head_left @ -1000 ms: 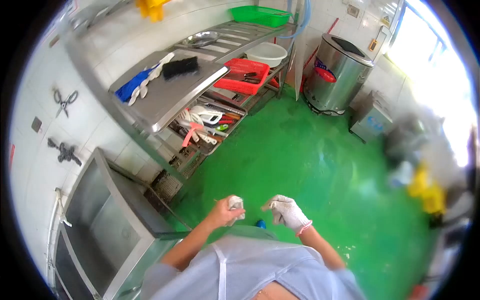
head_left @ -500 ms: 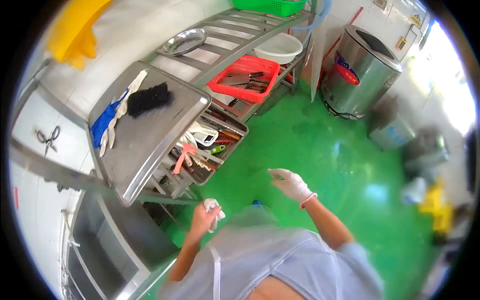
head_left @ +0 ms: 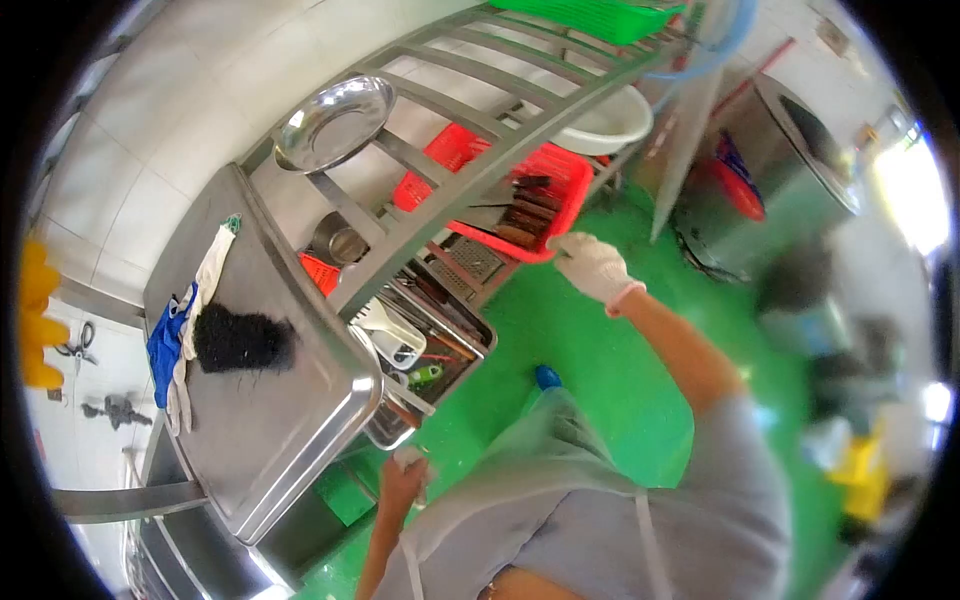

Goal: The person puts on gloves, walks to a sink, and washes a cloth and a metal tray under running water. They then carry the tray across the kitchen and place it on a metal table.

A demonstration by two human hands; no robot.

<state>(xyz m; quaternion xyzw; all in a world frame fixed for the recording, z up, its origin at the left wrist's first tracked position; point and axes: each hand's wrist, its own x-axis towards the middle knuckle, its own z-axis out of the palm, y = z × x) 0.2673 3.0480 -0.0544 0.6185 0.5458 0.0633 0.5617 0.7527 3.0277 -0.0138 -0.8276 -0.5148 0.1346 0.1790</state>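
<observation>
My left hand (head_left: 400,484) is bare and closed around a crumpled white cloth (head_left: 408,458), low beside the corner of the metal table. A white knit glove with a pink cuff covers my right hand (head_left: 592,268). That hand reaches forward with its fingers out, fingertips right at the near corner of a red plastic basket (head_left: 574,215). Several brown-handled tools (head_left: 528,215) lie in the basket. Left of it, a metal tray (head_left: 478,352) holds assorted utensils, among them a white plastic one (head_left: 395,338) and a green-handled one (head_left: 425,374).
On the metal tabletop (head_left: 300,430) lie a black bristly pad (head_left: 240,338) and a blue-and-white glove (head_left: 172,335). The slatted rack (head_left: 440,215) carries a steel bowl (head_left: 335,125) and a green basket (head_left: 600,18). A white basin (head_left: 615,120) and a large steel bin (head_left: 770,180) stand farther right.
My right hand has moved forward from over the green floor to the red basket's corner. My view has shifted closer to the rack. The left hand still holds the white cloth.
</observation>
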